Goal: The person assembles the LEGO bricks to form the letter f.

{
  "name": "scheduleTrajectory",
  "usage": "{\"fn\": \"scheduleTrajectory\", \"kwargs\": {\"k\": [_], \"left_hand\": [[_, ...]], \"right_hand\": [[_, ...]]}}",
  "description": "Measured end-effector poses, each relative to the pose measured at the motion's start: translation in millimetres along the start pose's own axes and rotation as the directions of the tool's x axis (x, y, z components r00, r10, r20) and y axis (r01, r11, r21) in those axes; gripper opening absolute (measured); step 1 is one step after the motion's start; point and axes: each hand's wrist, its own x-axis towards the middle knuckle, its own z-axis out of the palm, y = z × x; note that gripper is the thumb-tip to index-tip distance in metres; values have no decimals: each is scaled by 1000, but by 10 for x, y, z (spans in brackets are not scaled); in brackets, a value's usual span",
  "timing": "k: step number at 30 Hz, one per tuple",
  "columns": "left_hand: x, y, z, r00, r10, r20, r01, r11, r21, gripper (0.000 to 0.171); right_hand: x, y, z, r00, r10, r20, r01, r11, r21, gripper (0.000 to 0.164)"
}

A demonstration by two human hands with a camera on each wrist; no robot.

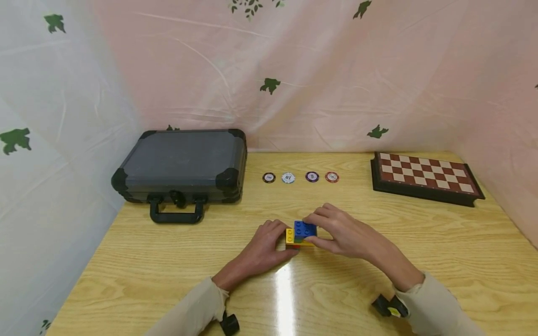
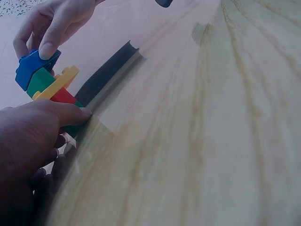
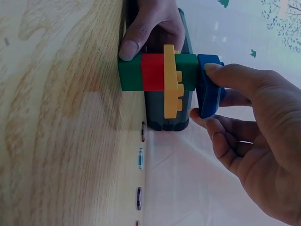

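Note:
A short tower of toy building bricks stands on the table before me. Its lower green brick (image 3: 130,77) carries a red brick (image 3: 153,73), then a long yellow brick (image 3: 170,82), then an upper green brick (image 3: 187,72). On top is a blue brick (image 3: 208,99) with a slanted side, right against the upper green one. My left hand (image 1: 262,249) grips the base of the tower, its thumb on the lower green brick. My right hand (image 1: 344,233) pinches the blue brick between thumb and fingers from the right.
A dark grey case (image 1: 185,156) with a black handle (image 1: 176,218) lies at the back left of the wooden table (image 1: 168,270). Several poker chips, among them a red chip (image 1: 332,177), form a row behind the hands. A folded chessboard (image 1: 424,175) lies back right.

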Motion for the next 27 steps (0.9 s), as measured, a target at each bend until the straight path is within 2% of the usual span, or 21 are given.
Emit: {"fn": "scheduleTrajectory", "kwargs": {"k": [15, 27], "left_hand": [[5, -5, -6, 1000, 15, -1, -15, 1000, -1, 33], [-2, -3, -5, 1000, 18, -7, -18, 1000, -9, 35]], "right_hand": [[9, 9, 3, 1000, 8, 2, -8, 1000, -16, 31], [-24, 0, 56, 996, 80, -32, -80, 997, -8, 38]]}}
